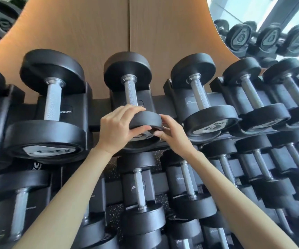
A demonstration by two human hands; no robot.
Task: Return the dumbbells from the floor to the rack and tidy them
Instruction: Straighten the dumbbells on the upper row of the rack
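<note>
On the rack's (97,114) top tier, straight ahead of our fingertips, the small dumbbell (130,94) is lying over its cradle, its long axis running directly away from us toward the wooden wall panel (91,33). We are holding its near head (146,119) with 2 hands. Our left hand (115,129) is curling its fingers over the top of the disc with the thumb underneath, and our right hand (172,134) is pinching the disc's right rim between thumb and curled fingers. Both hands are equally near, while the knurled handle and far head are lying beyond the fingers. We cannot tell whether the near head is fully seated.

Left of our left fingers, the large dumbbell (46,108) is sitting well apart, with bare rail between. Right of our right fingers, the neighbouring dumbbell (201,97) is sitting just beside, so room is tighter there. We are judging that any squaring should be running along the handle's axis, keeping the right fingers clear of that neighbour.
</note>
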